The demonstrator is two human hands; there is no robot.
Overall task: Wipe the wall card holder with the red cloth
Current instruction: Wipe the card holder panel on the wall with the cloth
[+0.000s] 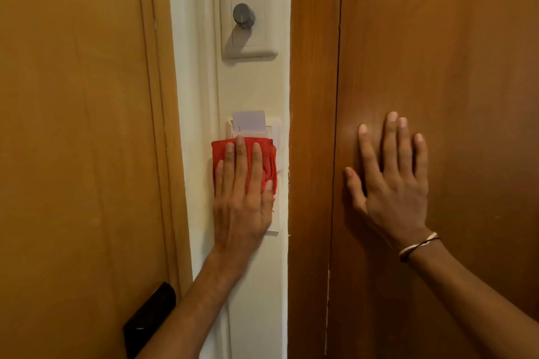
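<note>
- Door (75,140): tan wood panel filling the left side; a dark handle (150,319) sits at its lower edge.
- Wall (253,84): narrow cream strip between the two wooden surfaces.
- Dimmer (248,25): cream plate with a grey knob, high on the wall.
- Holder (275,131): cream plate lower on the wall, directly below the dimmer; a white card (249,120) stands upright in its top slot. Only the upper edge and right margin show.
- Cloth (267,160): red, folded, pressed flat against the holder's front, just below the card.
- Left hand (243,195): fingers straight and close together, palm flat on the cloth, pinning it to the holder; the thumb lies along the cloth's right edge.
- Panel (437,67): darker brown wood on the right.
- Right hand (392,181): spread wide, palm flat against the panel, holding nothing; a thin cord band (418,246) circles the wrist.
</note>
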